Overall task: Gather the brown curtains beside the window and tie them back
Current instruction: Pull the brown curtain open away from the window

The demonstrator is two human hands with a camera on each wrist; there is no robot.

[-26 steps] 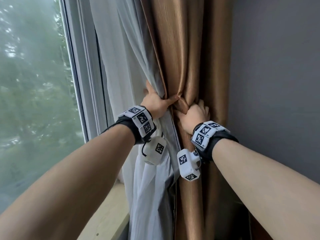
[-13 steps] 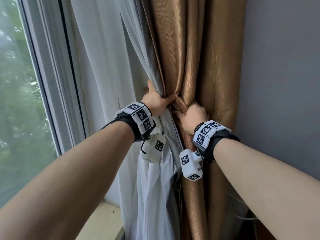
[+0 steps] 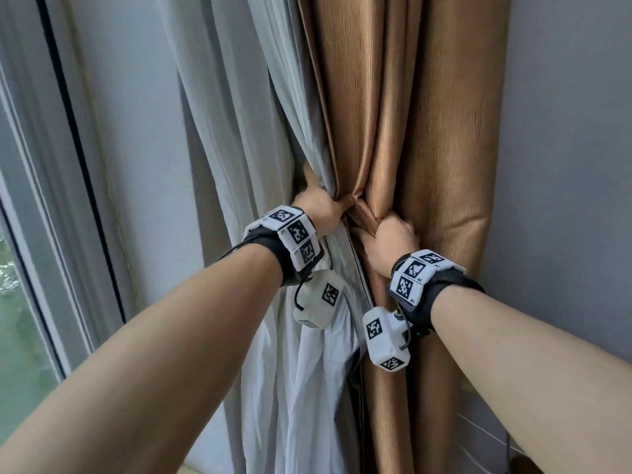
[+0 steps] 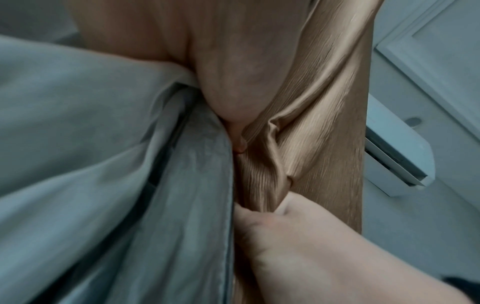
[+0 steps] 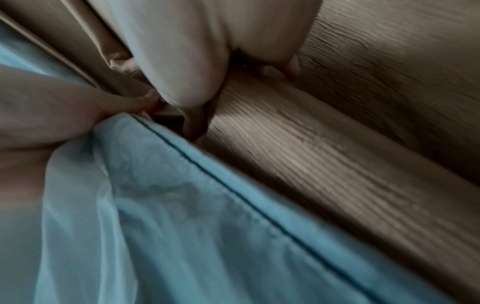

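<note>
The brown curtain (image 3: 393, 114) hangs in long folds against the corner, pinched into a bunch at mid height. My left hand (image 3: 321, 210) grips its left edge together with the pale lining, thumb on the front. Just to the right and a little lower, my right hand (image 3: 386, 239) holds a fistful of brown folds. In the left wrist view my thumb (image 4: 233, 86) presses into the brown curtain (image 4: 311, 127), with the right hand (image 4: 298, 236) below it. The right wrist view shows my curled fingers (image 5: 187, 61) sunk into the brown curtain (image 5: 337, 164). No tie-back is in sight.
A white sheer curtain (image 3: 222, 131) hangs left of the brown one and spills down below my left wrist. The window frame (image 3: 68, 200) runs down the far left. A grey wall (image 3: 564, 200) closes in on the right, and a thin cable (image 3: 506, 449) lies low beside it.
The view has swung right and closer, so the window has slid almost out at the left. Both hands keep the same grip on the bunched curtain.
</note>
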